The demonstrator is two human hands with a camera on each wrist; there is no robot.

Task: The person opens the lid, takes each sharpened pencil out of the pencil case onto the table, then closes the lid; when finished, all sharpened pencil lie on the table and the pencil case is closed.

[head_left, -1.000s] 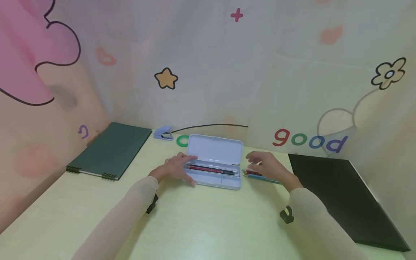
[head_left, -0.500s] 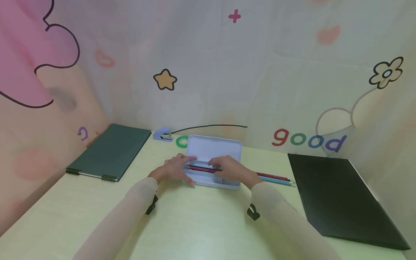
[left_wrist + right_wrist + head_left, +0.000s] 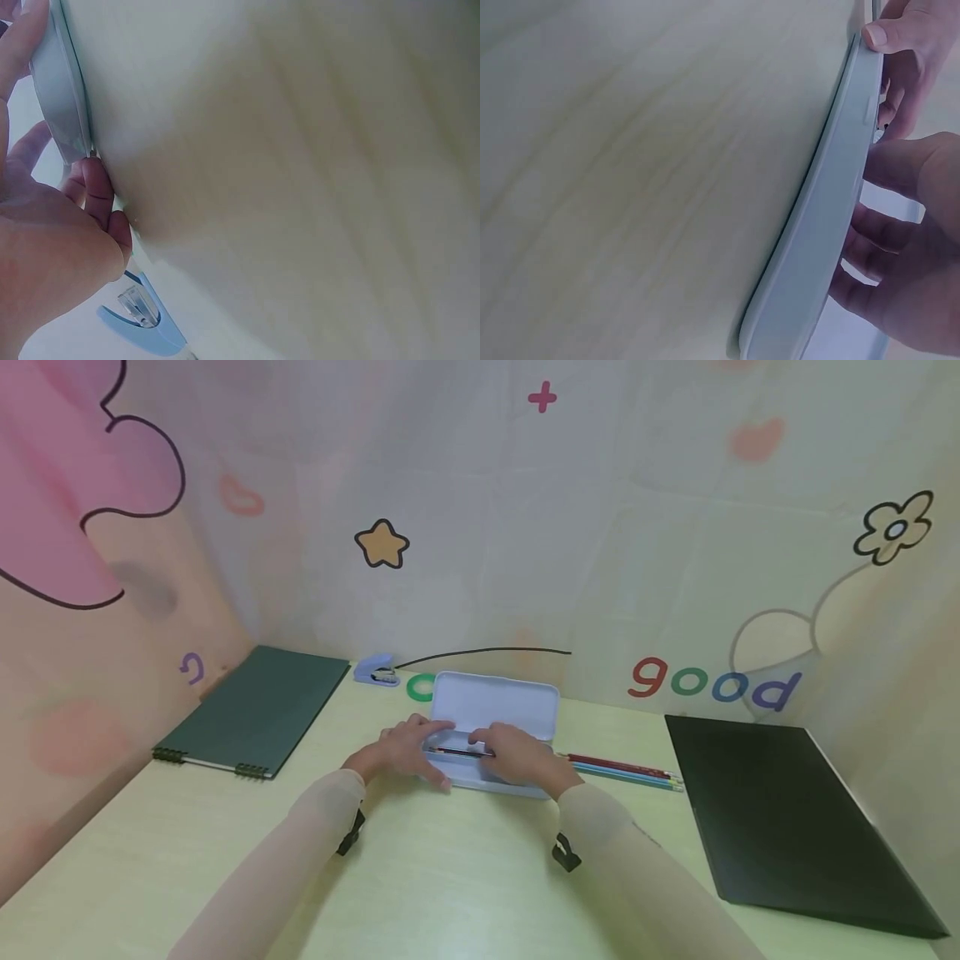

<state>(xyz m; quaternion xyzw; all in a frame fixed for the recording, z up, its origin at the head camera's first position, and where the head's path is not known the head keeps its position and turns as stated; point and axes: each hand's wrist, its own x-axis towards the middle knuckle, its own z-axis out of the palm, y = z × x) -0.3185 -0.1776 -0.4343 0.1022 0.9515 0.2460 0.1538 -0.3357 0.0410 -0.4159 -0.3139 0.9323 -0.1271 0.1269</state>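
Observation:
A pale lilac pencil case (image 3: 495,703) lies with its lid raised in the head view. My left hand (image 3: 405,747) grips its left end, thumb along the front and fingers behind. The left wrist view shows fingertips (image 3: 97,184) curled at the edge of the case. My right hand (image 3: 517,756) reaches down into the case, over a slim dark pen (image 3: 459,752). In the right wrist view the fingers (image 3: 866,251) dip behind the case's front wall (image 3: 817,217). That wall hides the fingertips, so whether they pinch a pen cannot be told.
Red, blue and green pencils (image 3: 622,770) lie right of the case. A black flat folder (image 3: 795,818) is farther right. Behind stand a light blue stapler (image 3: 375,671) and a green ring (image 3: 421,687). A dark green spiral notebook (image 3: 258,710) lies left.
My right hand has moved left from beside the pencils into the case, and its fingers now cover part of the pens there. The left hand stays at the case's left end.

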